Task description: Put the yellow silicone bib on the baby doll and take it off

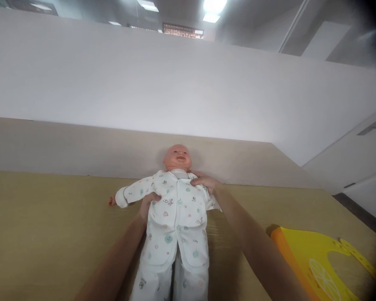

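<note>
A baby doll [177,157] in a white printed jacket [167,221] and matching trousers [189,282] is face up in front of me, its head at the far end. My left hand [149,203] grips the doll's side just below its outstretched arm, thumb on the jacket and the other fingers hidden behind. My right hand [205,181] is closed around the shoulder on the other side, near the collar, with the thumb in front. The doll's hand [112,201] sticks out of the left sleeve; its other hand is not visible.
A yellow bib [307,246] with an orange edge and a citrus-slice print lies on the wooden table [50,234] at the right. Behind the table are a pale raised strip [65,146] and a white partition [128,83]. Ceiling lights show above.
</note>
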The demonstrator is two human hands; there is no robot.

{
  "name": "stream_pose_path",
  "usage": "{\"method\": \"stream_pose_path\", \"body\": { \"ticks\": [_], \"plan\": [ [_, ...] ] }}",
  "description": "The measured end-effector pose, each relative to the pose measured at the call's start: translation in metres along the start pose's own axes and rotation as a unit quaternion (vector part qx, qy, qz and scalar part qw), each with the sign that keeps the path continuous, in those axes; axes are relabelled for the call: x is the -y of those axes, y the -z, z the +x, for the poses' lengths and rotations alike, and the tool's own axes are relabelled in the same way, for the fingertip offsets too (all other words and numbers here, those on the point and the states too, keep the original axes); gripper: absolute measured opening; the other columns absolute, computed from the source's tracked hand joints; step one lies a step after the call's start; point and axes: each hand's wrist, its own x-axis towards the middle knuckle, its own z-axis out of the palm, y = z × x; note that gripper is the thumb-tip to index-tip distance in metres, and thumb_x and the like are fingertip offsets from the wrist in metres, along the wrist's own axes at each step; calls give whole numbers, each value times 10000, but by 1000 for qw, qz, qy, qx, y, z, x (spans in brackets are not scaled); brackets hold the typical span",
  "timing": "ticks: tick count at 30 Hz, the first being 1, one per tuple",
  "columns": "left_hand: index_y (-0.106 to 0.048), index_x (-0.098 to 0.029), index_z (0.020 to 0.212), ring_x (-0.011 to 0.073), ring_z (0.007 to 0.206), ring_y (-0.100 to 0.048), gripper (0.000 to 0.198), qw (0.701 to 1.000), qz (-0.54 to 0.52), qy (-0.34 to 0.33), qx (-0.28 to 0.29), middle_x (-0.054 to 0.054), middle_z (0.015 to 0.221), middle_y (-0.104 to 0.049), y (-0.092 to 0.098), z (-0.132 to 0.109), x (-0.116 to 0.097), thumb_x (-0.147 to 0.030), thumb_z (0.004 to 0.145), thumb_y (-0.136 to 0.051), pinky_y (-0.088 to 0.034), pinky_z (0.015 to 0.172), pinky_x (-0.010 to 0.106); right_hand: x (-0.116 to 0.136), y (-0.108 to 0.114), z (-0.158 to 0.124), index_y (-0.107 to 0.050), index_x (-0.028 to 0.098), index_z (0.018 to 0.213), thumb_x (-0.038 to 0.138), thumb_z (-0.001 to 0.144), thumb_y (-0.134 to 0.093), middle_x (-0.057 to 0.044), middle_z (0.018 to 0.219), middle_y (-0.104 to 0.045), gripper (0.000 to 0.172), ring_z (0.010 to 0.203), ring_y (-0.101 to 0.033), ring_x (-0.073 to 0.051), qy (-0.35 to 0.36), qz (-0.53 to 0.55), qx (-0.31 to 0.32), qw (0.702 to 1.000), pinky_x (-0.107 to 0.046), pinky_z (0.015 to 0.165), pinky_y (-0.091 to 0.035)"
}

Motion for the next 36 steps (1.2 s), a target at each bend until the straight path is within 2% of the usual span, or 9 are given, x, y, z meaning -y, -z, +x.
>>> {"method": "stream_pose_path", "body": {
  "ticks": [3, 9, 13, 19, 24, 28, 32, 36],
  "plan": [
    [-738, -147, 869, 365, 960, -692, 308, 1000, -8, 3, -1, 59, 744, -756, 0, 1, 0, -186, 640, -536, -537, 822, 449, -1, 1, 2, -623, 296, 1180, 234, 572, -775, -45, 1206, -676, 630, 1108, -638, -295, -45, 57, 53, 996, -435, 875, -542],
    [-722, -152, 842, 351, 955, -693, 274, 1000, -10, 9, -21, 52, 688, -749, 2, 2, -1, -192, 624, -561, -543, 825, 425, -2, 2, 5, -639, 298, 1147, 215, 578, -772, -38, 1156, -694, 590, 1074, -650, -278, -47, 61, 62, 995, -413, 874, -535],
    [-726, -117, 907, 364, 958, -692, 328, 999, 0, 22, -29, 63, 717, -756, 1, 1, -3, -198, 618, -593, -546, 817, 428, -4, 3, 8, -637, 281, 1158, 227, 593, -767, -47, 1176, -689, 583, 1079, -648, -274, -50, 54, 59, 996, -405, 872, -539],
    [-733, -225, 946, 357, 920, -698, 356, 999, 11, 21, -35, 30, 772, -770, 5, 3, 0, -234, 602, -642, -568, 799, 461, -15, 10, 15, -625, 257, 1205, 222, 610, -785, -71, 1238, -664, 617, 1100, -644, -257, -60, 36, 46, 996, -377, 876, -546],
    [-709, -247, 953, 349, 891, -703, 363, 998, -9, 45, -43, 22, 780, -767, 14, 9, 7, -275, 592, -678, -569, 792, 478, -20, 12, 19, -623, 236, 1225, 181, 626, -779, -82, 1222, -674, 622, 1035, -669, -236, -51, 62, 61, 995, -337, 820, -552],
    [-689, -229, 939, 330, 883, -699, 341, 997, -15, 46, -57, 29, 773, -760, 14, 9, 7, -268, 601, -679, -563, 804, 456, -21, 12, 19, -604, 206, 1248, 150, 630, -768, -76, 1169, -696, 642, 944, -686, -201, -52, 68, 60, 994, -295, 765, -550],
    [-669, -171, 913, 324, 867, -697, 339, 996, -19, 52, -72, 53, 777, -751, 11, 10, 5, -249, 584, -654, -550, 823, 452, -22, 12, 20, -534, 166, 1333, 135, 650, -748, -96, 1213, -671, 717, 947, -686, -183, -40, 73, 64, 994, -282, 792, -535],
    [-658, -134, 970, 340, 921, -688, 407, 993, -31, 88, -72, 79, 810, -750, 7, 9, 4, -249, 581, -633, -540, 823, 447, -22, 12, 21, -590, 194, 1258, 147, 616, -774, -78, 1164, -694, 669, 920, -692, -202, -60, 62, 58, 995, -296, 759, -554]
  ]
}}
